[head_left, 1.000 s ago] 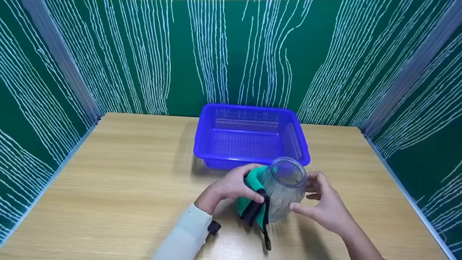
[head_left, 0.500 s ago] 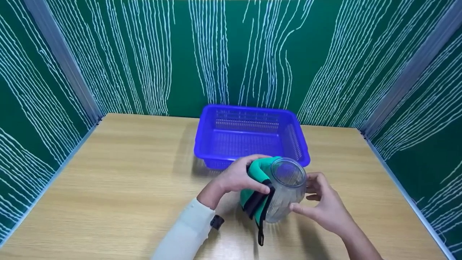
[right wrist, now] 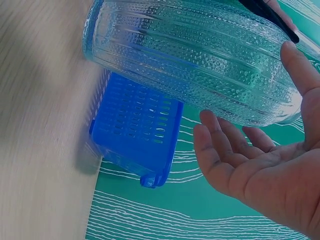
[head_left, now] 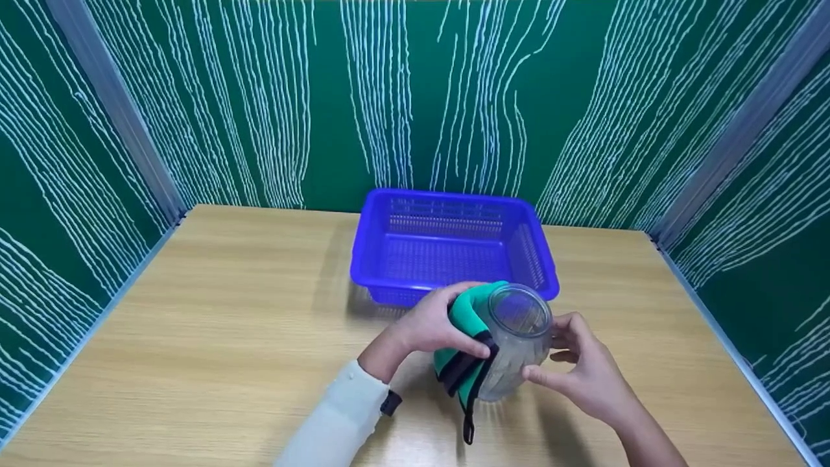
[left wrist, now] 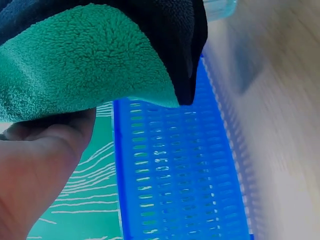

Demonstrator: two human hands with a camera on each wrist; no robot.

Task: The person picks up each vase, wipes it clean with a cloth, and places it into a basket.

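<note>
A clear glass jar with ribbed, dimpled sides stands close to the front of the basket, its round mouth up. My left hand grips a green terry cloth with black edging and a hanging loop, laid against the jar's left side. In the left wrist view the cloth covers most of the fingers. On the jar's other side, my right hand holds it between thumb and curved fingers. The right wrist view shows the thumb on the glass and the fingertips right at its side.
Behind the jar a blue plastic basket with slotted walls stands on the wooden table. Green panels with white wavy lines enclose the back and sides. A small black piece shows at the left sleeve.
My left hand has slid the cloth slightly up and right along the jar, mostly in the first half second. The right hand and jar have hardly moved.
</note>
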